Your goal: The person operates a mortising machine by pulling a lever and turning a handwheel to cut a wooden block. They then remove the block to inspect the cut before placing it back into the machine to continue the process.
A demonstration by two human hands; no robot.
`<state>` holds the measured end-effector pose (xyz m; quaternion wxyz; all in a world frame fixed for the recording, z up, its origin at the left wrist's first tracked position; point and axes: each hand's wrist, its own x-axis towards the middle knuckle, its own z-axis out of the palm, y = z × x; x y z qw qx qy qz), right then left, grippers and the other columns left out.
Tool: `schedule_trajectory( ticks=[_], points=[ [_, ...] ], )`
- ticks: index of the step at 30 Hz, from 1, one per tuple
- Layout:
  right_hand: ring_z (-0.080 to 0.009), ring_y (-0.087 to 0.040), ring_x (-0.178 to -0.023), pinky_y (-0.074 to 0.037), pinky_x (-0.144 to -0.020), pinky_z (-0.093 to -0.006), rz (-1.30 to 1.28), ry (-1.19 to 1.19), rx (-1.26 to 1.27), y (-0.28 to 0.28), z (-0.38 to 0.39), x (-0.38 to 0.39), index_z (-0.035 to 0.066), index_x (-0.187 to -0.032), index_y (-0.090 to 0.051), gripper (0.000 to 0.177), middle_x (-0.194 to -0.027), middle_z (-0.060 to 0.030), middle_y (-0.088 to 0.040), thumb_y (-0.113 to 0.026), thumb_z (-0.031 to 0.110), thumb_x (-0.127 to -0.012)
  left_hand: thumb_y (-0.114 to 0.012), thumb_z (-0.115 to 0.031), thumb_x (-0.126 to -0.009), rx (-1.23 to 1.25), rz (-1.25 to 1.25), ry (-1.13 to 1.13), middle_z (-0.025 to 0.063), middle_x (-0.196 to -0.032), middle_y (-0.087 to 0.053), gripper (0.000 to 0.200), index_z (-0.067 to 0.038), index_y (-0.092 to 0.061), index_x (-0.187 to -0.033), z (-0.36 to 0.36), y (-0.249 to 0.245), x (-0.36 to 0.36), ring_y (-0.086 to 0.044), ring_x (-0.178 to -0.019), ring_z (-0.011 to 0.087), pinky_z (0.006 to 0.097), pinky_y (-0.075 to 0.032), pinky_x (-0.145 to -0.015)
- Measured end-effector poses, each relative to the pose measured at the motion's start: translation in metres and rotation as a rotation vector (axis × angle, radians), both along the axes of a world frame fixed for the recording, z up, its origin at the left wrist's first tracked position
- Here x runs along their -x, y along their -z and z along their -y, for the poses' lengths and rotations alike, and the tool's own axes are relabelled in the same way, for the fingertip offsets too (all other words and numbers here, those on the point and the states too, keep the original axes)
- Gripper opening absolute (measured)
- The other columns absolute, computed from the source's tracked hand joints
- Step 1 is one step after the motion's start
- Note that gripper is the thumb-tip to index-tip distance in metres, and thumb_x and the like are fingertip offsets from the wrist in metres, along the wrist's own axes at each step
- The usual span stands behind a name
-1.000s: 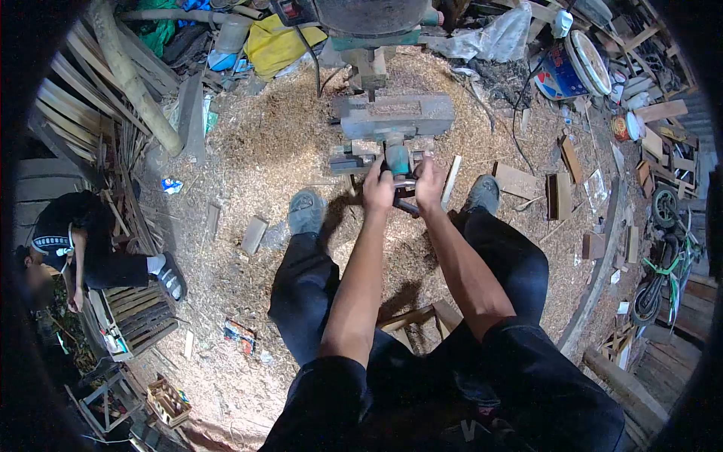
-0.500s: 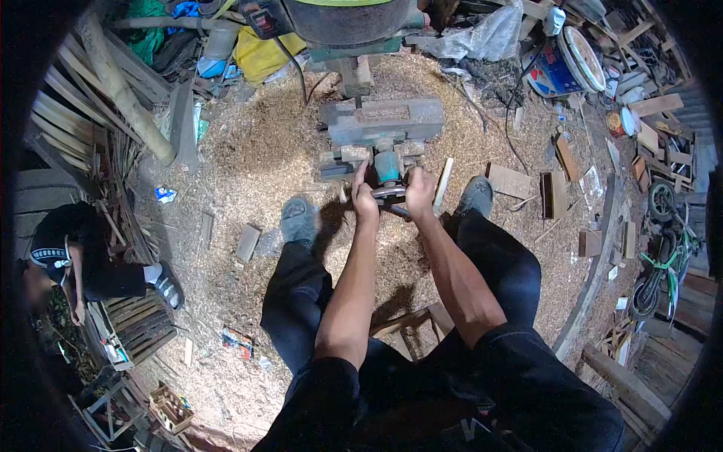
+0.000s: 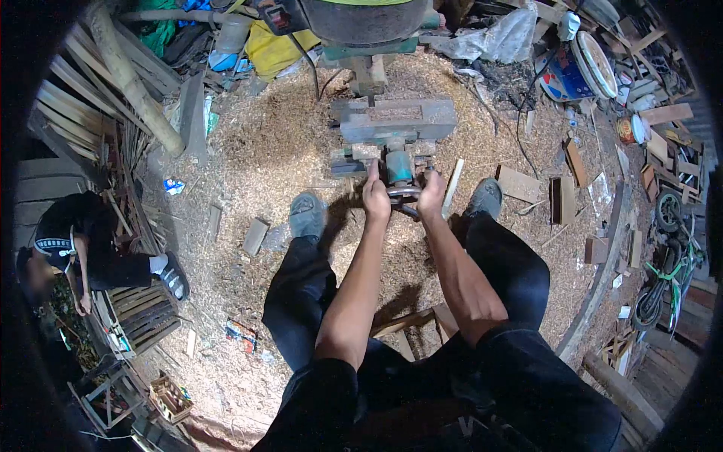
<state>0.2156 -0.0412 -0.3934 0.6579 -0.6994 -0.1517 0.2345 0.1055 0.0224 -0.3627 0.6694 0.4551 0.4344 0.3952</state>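
Observation:
My left hand [image 3: 376, 197] is closed around the left side of a metal handwheel [image 3: 405, 193], with a finger reaching forward along it. On the opposite side, my right hand [image 3: 431, 194] grips the rim too. The wheel sits on the near end of a teal machine housing [image 3: 399, 164]. Just beyond the housing, a grey wooden block [image 3: 437, 119] rests across the machine bed, with wood chips in a long recess on its top. Above it hangs the dark, rounded machine head [image 3: 365, 26], cut off by the upper edge of the view.
Wood shavings [image 3: 263, 158] cover the floor. A seated person [image 3: 71, 237] bends over at the left beside a slatted crate [image 3: 143, 316]. Wood offcuts [image 3: 561, 200], a large paint bucket [image 3: 561, 75] and a small green bike [image 3: 666, 271] are at the right.
The whole view has shifted slightly, so the scene sits farther right. My right hand has changed its position a little on the rim; both hands remain at the handwheel.

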Motion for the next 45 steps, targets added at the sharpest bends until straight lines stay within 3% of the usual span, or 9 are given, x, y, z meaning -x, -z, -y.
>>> schedule_trajectory(
  ticks=[12,17,25,28,32,33,37,40,45],
  points=[
    [-0.0210,-0.044,-0.052,-0.034,-0.052,-0.0378,0.232,-0.081,0.230,-0.066,-0.001,0.011,-0.005,-0.064,-0.049,0.043,-0.054,-0.0109,-0.045,-0.045,0.027,-0.092,-0.043,-0.011,-0.079,0.272,0.155,-0.010,0.0173,-0.157,-0.013,0.076,0.002,-0.016,-0.149,-0.003,0.032,0.009,-0.010,-0.145,0.0245,0.0300,-0.011,-0.114],
    [-0.0481,-0.055,-0.063,-0.042,-0.056,-0.0512,0.468,-0.097,0.205,-0.084,-0.005,0.028,-0.002,-0.067,-0.059,0.038,-0.065,-0.0283,-0.056,-0.052,0.029,-0.087,-0.043,-0.009,-0.080,0.061,0.084,-0.043,0.0167,-0.158,-0.008,0.077,0.005,-0.011,-0.149,0.000,0.030,0.004,-0.003,-0.147,0.0241,0.0314,-0.003,-0.116],
    [-0.0459,-0.054,-0.056,-0.040,-0.053,-0.0514,0.714,-0.041,0.248,-0.051,-0.010,0.024,-0.001,-0.060,-0.053,0.031,-0.059,-0.0274,-0.052,-0.052,0.024,-0.078,-0.036,0.004,-0.076,0.106,0.200,-0.087,0.0142,-0.158,-0.011,0.077,0.004,-0.011,-0.149,-0.006,0.040,0.002,-0.007,-0.146,0.0219,0.0288,-0.008,-0.115],
    [-0.0460,-0.054,-0.056,-0.040,-0.052,-0.0515,0.494,0.009,0.240,-0.053,-0.008,0.025,-0.001,-0.060,-0.053,0.030,-0.059,-0.0274,-0.052,-0.052,0.023,-0.078,-0.036,0.000,-0.082,0.104,0.291,-0.074,0.0150,-0.158,-0.009,0.073,0.001,-0.009,-0.150,-0.010,0.048,0.004,-0.006,-0.147,0.0225,0.0326,-0.004,-0.117],
    [-0.0304,-0.045,-0.050,-0.035,-0.053,-0.0439,0.360,0.014,0.049,-0.043,-0.003,0.023,-0.004,-0.060,-0.048,0.027,-0.055,-0.0230,-0.046,-0.047,0.014,-0.080,-0.037,-0.008,-0.083,-0.039,-0.026,-0.033,0.0212,-0.154,-0.017,0.069,-0.002,-0.017,-0.149,-0.006,0.014,0.002,-0.020,-0.140,0.0310,0.0365,-0.016,-0.113],
    [-0.0293,-0.050,-0.065,-0.038,-0.058,-0.0416,0.635,-0.133,0.195,-0.010,0.005,0.014,0.000,-0.074,-0.051,0.018,-0.071,-0.0171,-0.052,-0.044,0.012,-0.085,-0.038,-0.009,-0.083,-0.101,-0.196,-0.001,0.0228,-0.152,-0.019,0.068,-0.003,-0.019,-0.148,-0.004,-0.004,0.001,-0.023,-0.139,0.0332,0.0374,-0.019,-0.112],
    [-0.0277,-0.054,-0.079,-0.044,-0.069,-0.0389,0.168,-0.026,0.171,-0.003,0.006,0.014,-0.001,-0.089,-0.056,0.019,-0.086,-0.0166,-0.055,-0.041,0.011,-0.091,-0.039,-0.016,-0.083,-0.246,-0.607,0.109,0.0290,-0.148,-0.028,0.065,-0.006,-0.028,-0.147,-0.001,-0.032,-0.004,-0.036,-0.132,0.0417,0.0413,-0.031,-0.108],
    [-0.0242,-0.050,-0.070,-0.039,-0.065,-0.0404,0.205,0.068,0.121,-0.013,0.003,0.019,-0.003,-0.080,-0.052,0.027,-0.073,-0.0143,-0.051,-0.040,0.018,-0.092,-0.040,-0.020,-0.084,-0.165,-0.505,0.106,0.0270,-0.150,-0.027,0.066,-0.002,-0.027,-0.146,-0.006,-0.015,-0.001,-0.035,-0.134,0.0390,0.0399,-0.030,-0.109],
    [-0.0312,-0.057,-0.061,-0.041,-0.061,-0.0412,0.377,0.111,0.058,-0.042,0.001,0.022,-0.005,-0.077,-0.058,0.028,-0.063,-0.0214,-0.055,-0.049,0.018,-0.090,-0.064,0.012,-0.077,0.316,0.022,-0.474,0.0044,-0.100,-0.055,0.047,-0.001,-0.053,-0.121,-0.005,-0.010,-0.006,-0.054,-0.091,0.0142,0.0272,-0.046,-0.084]
  ],
)
